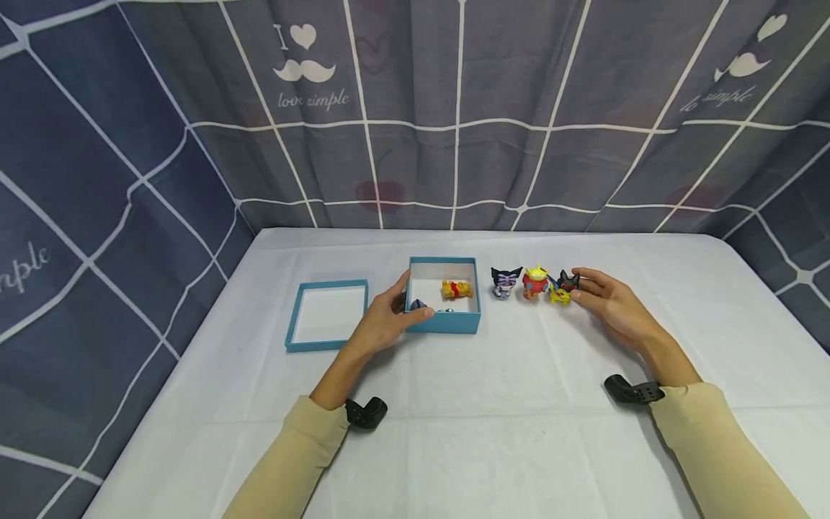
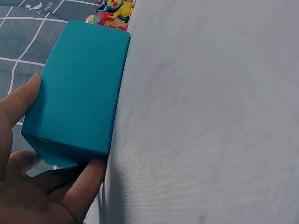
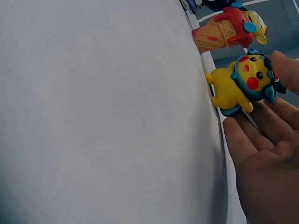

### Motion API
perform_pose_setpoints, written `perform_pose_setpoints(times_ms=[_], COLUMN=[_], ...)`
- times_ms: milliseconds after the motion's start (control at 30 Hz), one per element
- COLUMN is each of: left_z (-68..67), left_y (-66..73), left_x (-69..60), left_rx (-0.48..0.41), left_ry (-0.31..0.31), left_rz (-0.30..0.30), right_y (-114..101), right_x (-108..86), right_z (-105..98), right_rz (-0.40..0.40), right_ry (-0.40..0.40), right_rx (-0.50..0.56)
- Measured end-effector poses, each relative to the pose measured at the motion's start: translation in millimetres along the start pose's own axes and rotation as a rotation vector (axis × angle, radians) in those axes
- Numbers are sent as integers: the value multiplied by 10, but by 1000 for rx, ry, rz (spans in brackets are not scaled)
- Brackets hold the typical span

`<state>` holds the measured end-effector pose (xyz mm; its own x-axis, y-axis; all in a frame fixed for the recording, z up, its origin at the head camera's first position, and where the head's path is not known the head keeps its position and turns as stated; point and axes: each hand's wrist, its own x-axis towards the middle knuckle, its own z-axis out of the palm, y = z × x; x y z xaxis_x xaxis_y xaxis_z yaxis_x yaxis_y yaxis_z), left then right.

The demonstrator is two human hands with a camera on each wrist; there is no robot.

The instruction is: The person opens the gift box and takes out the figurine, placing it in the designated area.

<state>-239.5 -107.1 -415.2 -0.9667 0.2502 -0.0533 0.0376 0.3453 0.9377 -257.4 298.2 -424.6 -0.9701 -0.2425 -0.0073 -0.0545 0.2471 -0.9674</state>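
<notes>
My left hand (image 1: 382, 321) grips the left side of a teal box (image 1: 447, 324), thumb over its front rim and fingers along its side. Inside lies a yellow figurine with a red band (image 1: 457, 289); a dark blue item (image 1: 418, 304) is partly hidden by the box wall and thumb. My right hand (image 1: 612, 308) holds a yellow Pikachu figurine in a dark hood (image 3: 230, 88), thumb by the hood and fingers at its side; it stands on the table. Left of it stand a red-and-yellow figurine on an ice-cream cone (image 1: 535, 281) and a black-and-purple figurine (image 1: 504, 283).
A teal-rimmed box lid (image 1: 294, 317) lies left of the box, inner side up. White cloth covers the table (image 1: 480, 447). A dark grid-patterned curtain (image 1: 415, 166) hangs behind and at both sides.
</notes>
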Motion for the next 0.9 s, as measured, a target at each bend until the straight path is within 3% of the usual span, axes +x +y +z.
perform_pose_setpoints(times_ms=[167, 700, 900], left_z=[10, 10, 14], left_y=[-15, -38, -39], left_x=[9, 13, 9], left_rx=[-1, 15, 13], left_ry=[-2, 6, 5], left_rz=[1, 5, 2], right_y=[28, 0, -9], right_x=[16, 16, -5], right_z=[25, 31, 33], right_rz=[-26, -5, 22], right_ry=[9, -26, 25], right_rx=[-41, -28, -14])
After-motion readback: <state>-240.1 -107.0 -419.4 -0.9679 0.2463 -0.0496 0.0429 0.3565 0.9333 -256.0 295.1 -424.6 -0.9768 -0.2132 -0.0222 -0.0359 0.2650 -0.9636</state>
